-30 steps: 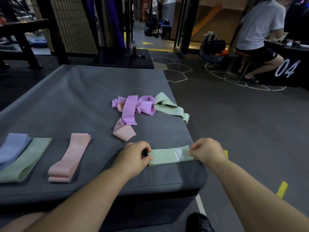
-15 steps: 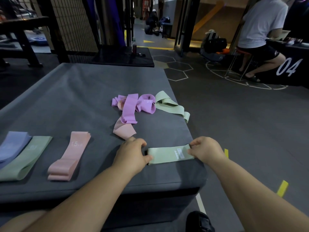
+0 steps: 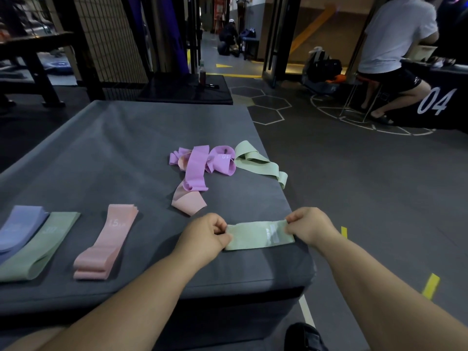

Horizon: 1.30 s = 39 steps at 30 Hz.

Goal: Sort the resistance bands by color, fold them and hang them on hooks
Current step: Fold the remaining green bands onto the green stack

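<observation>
Sorting roughly half done, one green band in hand, nothing hung yet

Nearest, the left hand (image 3: 205,236) and right hand (image 3: 307,228) each pinch one end of a pale green band (image 3: 255,236) between curled fingers and thumb, holding it flat across the front right corner of the grey mat (image 3: 126,138); I judge this to be the folding step. Along the near edge to the left, three bands lie laid out by colour: a folded pink band (image 3: 106,241), a flat green band (image 3: 38,247) and, just beside it, a lilac-blue band (image 3: 17,226). Further back, mid-mat, a tangle waits to be sorted: a purple band (image 3: 195,168) over a loose pink band (image 3: 190,202), with a twisted green band (image 3: 260,163) at the right edge. No hooks are in view, so all the hanging looks to be left
</observation>
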Motion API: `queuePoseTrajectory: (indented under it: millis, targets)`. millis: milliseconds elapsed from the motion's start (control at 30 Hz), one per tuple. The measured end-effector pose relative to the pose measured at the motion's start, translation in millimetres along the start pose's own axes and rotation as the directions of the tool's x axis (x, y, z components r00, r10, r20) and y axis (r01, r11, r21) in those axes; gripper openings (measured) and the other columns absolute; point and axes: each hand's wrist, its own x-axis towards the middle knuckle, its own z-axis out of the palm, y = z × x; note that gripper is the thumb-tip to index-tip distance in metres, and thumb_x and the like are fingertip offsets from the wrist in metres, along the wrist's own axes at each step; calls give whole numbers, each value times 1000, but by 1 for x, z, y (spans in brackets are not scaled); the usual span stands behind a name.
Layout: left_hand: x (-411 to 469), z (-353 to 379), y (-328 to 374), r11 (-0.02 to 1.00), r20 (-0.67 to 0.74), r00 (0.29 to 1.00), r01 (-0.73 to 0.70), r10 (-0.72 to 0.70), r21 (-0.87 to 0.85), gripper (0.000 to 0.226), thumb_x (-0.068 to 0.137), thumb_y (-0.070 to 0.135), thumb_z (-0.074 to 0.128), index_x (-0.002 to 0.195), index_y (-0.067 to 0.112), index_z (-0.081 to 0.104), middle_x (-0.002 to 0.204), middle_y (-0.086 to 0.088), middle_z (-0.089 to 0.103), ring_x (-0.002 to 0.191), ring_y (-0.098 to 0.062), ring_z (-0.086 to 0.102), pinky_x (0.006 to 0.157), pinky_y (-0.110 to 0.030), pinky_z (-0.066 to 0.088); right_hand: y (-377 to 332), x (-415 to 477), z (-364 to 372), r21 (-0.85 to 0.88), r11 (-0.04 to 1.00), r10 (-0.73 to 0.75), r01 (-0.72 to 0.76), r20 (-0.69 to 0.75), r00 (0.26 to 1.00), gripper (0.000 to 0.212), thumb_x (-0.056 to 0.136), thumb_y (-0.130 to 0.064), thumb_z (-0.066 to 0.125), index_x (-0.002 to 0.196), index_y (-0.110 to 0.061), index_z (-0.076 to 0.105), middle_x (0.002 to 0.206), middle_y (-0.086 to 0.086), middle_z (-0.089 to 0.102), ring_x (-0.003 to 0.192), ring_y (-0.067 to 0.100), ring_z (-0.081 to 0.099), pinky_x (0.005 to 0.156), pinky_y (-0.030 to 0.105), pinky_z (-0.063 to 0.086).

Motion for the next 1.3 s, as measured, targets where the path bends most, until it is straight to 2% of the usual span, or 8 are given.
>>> queuePoseTrajectory:
  millis: [200, 333, 467, 700, 867, 1033, 1200, 1300]
  targets:
    - [1, -26, -4, 950, -20, 1000, -12, 6, -313, 23, 83, 10, 73, 93, 25, 58, 80, 6, 72, 65, -6, 61, 61, -17, 43, -10, -4, 1, 491, 871, -82, 0, 145, 986, 21, 85, 8, 61, 77, -11, 58, 69, 8, 56, 57, 16, 54, 51, 22, 47]
    - [2, -45, -12, 964, -68, 991, -128, 115, -234, 28, 78, 8, 79, 80, 33, 68, 77, 14, 72, 69, 4, 61, 63, -7, 43, -15, -8, 9, 575, 817, -172, 28, 197, 965, 23, 84, 12, 61, 79, -11, 59, 80, 10, 62, 78, 19, 64, 73, 27, 56]
    - [1, -54, -28, 975, -63, 973, -218, 221, 40, 32, 75, 20, 83, 69, 48, 68, 85, 20, 70, 77, 8, 60, 70, -16, 46, -14, -12, 15, 516, 854, -200, 69, 203, 959, 19, 88, 4, 60, 76, -11, 66, 83, 6, 62, 82, 16, 60, 85, 32, 56]
    - [-5, -59, -43, 890, 98, 933, -361, 347, 280, 38, 75, 19, 79, 94, 49, 66, 93, 13, 63, 90, 0, 60, 86, -26, 50, -13, -23, 22, -3, 965, -263, 264, 68, 962, 13, 75, -24, 77, 73, -24, 65, 67, -8, 65, 60, 6, 55, 59, 21, 45]
    - [-9, -60, -46, 892, 194, 929, -359, 314, 275, 30, 79, 15, 67, 95, 39, 73, 100, 15, 62, 96, 5, 56, 91, -16, 44, -13, -26, 23, -120, 955, -252, 270, 145, 957, 26, 81, -25, 70, 100, -31, 53, 72, -9, 65, 77, 11, 62, 74, 28, 47]
    - [-9, -57, -41, 918, 168, 943, -322, 289, 233, 27, 83, 35, 53, 101, 35, 73, 97, 16, 68, 94, 6, 56, 86, -17, 44, -15, -28, 27, -301, 894, -276, 333, 217, 936, 47, 88, -25, 54, 132, -38, 46, 73, -16, 51, 86, 11, 54, 77, 26, 44]
    - [-12, -41, -36, 894, 32, 932, -356, 361, 272, 32, 90, 41, 58, 121, 36, 66, 95, 18, 68, 99, -2, 56, 86, -23, 45, -12, -30, 31, -408, 819, -366, 403, 169, 915, 63, 88, -25, 51, 146, -44, 33, 121, -7, 48, 124, 19, 42, 102, 29, 39]
    - [-13, -33, -32, 793, 58, 904, -400, 423, 460, 42, 83, 50, 43, 115, 36, 67, 90, 13, 58, 98, -13, 52, 84, -26, 39, -10, -30, 38, -420, 714, -515, 561, 228, 826, 67, 89, -12, 44, 148, -41, 32, 155, -15, 25, 145, 13, 21, 118, 28, 22]
